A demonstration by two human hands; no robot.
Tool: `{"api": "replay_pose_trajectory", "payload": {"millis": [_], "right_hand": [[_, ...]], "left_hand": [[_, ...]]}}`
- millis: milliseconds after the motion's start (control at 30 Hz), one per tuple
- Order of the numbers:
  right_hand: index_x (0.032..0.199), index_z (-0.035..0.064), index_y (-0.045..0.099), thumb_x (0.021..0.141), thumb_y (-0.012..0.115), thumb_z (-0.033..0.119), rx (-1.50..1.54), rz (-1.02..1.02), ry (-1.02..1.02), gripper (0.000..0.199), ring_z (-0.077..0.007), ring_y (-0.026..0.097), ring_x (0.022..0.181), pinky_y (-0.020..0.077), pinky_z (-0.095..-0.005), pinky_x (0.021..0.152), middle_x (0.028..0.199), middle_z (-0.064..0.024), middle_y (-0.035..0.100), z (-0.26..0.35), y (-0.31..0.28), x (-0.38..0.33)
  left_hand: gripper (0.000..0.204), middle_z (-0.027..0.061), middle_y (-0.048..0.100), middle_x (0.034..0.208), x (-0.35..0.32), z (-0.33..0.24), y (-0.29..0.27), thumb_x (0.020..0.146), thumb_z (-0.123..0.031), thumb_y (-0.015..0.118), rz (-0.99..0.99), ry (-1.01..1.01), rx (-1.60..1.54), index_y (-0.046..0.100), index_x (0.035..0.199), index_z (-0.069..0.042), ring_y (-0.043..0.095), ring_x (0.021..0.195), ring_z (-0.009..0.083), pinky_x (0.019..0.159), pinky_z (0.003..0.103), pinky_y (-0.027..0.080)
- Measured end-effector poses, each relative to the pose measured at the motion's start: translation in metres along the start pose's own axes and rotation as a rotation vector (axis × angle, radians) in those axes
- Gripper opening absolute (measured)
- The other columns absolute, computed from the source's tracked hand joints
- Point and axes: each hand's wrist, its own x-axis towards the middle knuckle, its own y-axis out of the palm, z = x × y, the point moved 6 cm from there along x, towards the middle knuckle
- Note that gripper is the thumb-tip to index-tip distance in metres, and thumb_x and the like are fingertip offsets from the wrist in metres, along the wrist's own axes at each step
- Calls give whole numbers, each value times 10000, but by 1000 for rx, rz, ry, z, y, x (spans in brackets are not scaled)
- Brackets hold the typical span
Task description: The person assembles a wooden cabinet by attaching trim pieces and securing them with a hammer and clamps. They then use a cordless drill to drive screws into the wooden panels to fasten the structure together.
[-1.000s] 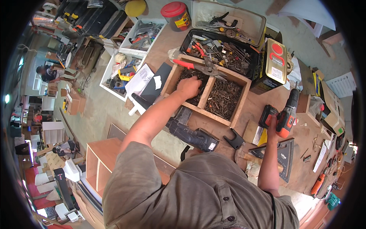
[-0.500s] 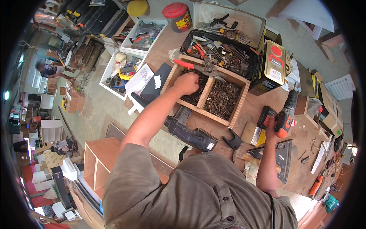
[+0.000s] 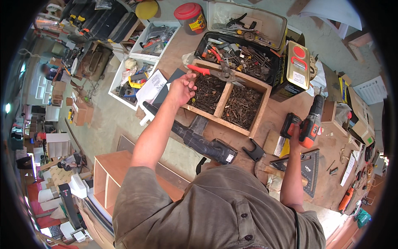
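Observation:
My left hand [image 3: 181, 91] is raised over the left edge of a two-part wooden box [image 3: 256, 124], its fingers curled inward; what they hold, if anything, is too small to make out. Dark screws [image 3: 207, 92] fill the left compartment and more lie in the right one. Red-handled snips [image 3: 222, 74] rest across the box's far side. On the right, my right hand [image 3: 294, 142] grips an orange and black cordless drill [image 3: 310, 126] by its handle, the chuck aimed away from me. A black nail gun [image 3: 203, 143] lies between my body and the box.
Beyond the box sits an open toolbox [image 3: 271, 76] full of bits. A tall tin [image 3: 295, 68] stands right of it, a red-lidded jar [image 3: 191, 20] behind. A black set square [image 3: 309, 172] and a hammer [image 3: 269, 169] lie near my right forearm. Another person [image 3: 54, 74] is far left.
My left hand has lifted out of the left compartment and moved left, toward me, with its fingers now turned up. The right hand and drill have hardly moved.

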Motion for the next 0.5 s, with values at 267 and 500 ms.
{"api": "replay_pose_trajectory", "payload": {"millis": [267,500], "right_hand": [[932,49,590,903,604,58,43,51,88,33,-68,502,645,419,-236,570,753,22,537,-27,-3,1],[932,58,588,899,617,85,-141,-27,-224,51,-86,540,632,469,-242,593,749,14,558,-5,3,5]], "left_hand": [[226,-7,482,631,14,8,8,877,-308,614,-167,-52,524,541,884,-94,529,576,162,493,297,395],[548,170,663,775,2,-6,34,938,-502,513,-226,538,1316,652,837,18,638,760,332,722,431,468]]}}
